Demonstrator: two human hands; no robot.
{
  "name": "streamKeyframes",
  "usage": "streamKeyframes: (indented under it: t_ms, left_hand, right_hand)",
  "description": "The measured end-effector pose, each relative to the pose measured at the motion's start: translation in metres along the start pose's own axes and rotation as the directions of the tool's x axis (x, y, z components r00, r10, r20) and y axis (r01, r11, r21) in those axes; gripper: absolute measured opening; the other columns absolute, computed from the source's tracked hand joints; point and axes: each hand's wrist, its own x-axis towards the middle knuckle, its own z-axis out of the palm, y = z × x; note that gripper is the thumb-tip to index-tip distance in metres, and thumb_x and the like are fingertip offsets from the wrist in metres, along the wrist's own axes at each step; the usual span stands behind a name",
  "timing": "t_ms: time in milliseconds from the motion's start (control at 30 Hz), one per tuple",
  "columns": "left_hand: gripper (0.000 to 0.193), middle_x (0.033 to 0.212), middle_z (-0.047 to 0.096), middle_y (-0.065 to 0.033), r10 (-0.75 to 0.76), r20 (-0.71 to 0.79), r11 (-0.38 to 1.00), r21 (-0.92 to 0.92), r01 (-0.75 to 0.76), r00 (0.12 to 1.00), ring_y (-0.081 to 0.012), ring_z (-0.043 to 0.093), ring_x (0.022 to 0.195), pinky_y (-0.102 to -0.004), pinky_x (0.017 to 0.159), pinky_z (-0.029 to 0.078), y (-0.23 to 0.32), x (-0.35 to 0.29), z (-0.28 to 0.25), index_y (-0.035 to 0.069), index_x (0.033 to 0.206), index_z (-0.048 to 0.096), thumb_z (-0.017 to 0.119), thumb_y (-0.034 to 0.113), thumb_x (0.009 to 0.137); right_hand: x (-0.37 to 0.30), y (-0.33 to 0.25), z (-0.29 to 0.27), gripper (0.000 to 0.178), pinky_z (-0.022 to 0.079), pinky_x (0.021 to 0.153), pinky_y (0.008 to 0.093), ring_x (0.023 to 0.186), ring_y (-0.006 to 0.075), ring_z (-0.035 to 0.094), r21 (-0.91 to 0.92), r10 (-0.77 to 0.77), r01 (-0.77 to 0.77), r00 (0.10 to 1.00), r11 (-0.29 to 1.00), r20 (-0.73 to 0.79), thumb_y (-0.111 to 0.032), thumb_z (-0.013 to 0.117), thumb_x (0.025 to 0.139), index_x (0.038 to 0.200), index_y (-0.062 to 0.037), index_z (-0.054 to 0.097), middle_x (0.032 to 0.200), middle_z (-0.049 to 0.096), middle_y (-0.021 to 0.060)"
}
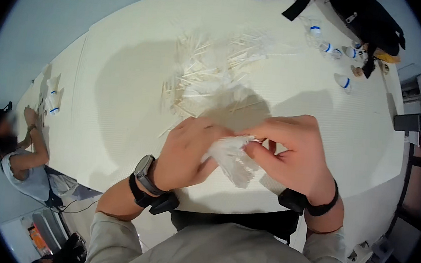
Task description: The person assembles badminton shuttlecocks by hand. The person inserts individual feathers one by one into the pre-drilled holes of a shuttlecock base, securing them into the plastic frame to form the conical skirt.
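one crumpled piece of thin, see-through white plastic (236, 166) is held up between a person's left hand (189, 147) and right hand (294, 149), over the near edge of a pale bench (355, 139).

the plastic is wrinkled and soft, bunched at the top and flaring loosely downward. the left hand is curled, gripping its left side, fingertips partly hidden; the right hand pinches its upper edge between thumb and forefinger. just beyond them lies a loose heap of thin, pale sticks (200, 74) mixed with clear wrapping. blue-banded clear bottles (345, 83) lie at the far right, any lettering too small to read.
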Motion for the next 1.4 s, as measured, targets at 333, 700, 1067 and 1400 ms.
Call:
streamKeyframes:
  t_ms: [333, 700, 1067, 1400]
  left_hand:
    - [0.038, 0.119, 0.046, -0.0151, -0.264, -0.204, 0.943, -0.258, 0.208, 0.943, -0.0176, 0.049, 0.09, -0.0314, 0.079, 0.047, -0.004, -0.01, 0.009, -0.001, 0.124, 0.045, 0.059, -0.001, 0.089]
    - [0.039, 0.12, 0.046, -0.0132, -0.249, -0.252, 0.947, -0.264, 0.181, 0.935, -0.0157, 0.051, 0.085, -0.0298, 0.078, 0.047, -0.003, -0.004, 0.011, -0.002, 0.128, 0.044, 0.055, -0.005, 0.09]
    - [0.034, 0.117, 0.05, -0.0123, -0.341, -0.219, 0.905, -0.338, 0.257, 0.914, -0.0162, 0.051, 0.091, -0.0303, 0.08, 0.046, -0.001, -0.007, 0.007, -0.001, 0.125, 0.047, 0.054, -0.004, 0.092]
    - [0.032, 0.111, 0.054, -0.0123, -0.353, -0.255, 0.903, -0.345, 0.256, 0.9, -0.0183, 0.053, 0.088, -0.0307, 0.082, 0.046, -0.001, -0.006, 0.006, 0.0, 0.121, 0.052, 0.057, -0.004, 0.09]
  right_hand:
    - [0.016, 0.026, -0.021, 0.018, 0.05, 0.052, 0.0265, 0.059, 0.0145, 0.065, 0.59, 0.47, -0.434, 0.877, 0.681, 0.103, -0.006, 0.067, 0.092, 0.105, 0.0068, 0.065, 0.074, 0.068, 0.0096]
    - [0.013, 0.065, -0.075, 0.015, 0.041, 0.047, 0.0235, 0.055, 0.0104, 0.055, 0.084, 0.37, -0.384, 0.774, 0.92, -0.515, -0.009, 0.061, 0.09, 0.092, 0.0029, 0.069, 0.07, 0.06, 0.0035]
    - [0.017, 0.038, -0.061, 0.024, 0.04, 0.047, 0.0229, 0.054, 0.0115, 0.055, 0.612, 0.516, -0.387, 0.856, 0.69, -0.04, -0.014, 0.054, 0.092, 0.107, 0.0023, 0.063, 0.074, 0.06, 0.0047]
    - [0.013, 0.069, -0.064, 0.037, 0.038, 0.059, 0.0242, 0.063, 0.0117, 0.05, 0.841, 0.503, -0.036, 0.815, 0.541, -0.288, -0.027, 0.049, 0.102, 0.126, -0.0001, 0.057, 0.088, 0.066, 0.0079]
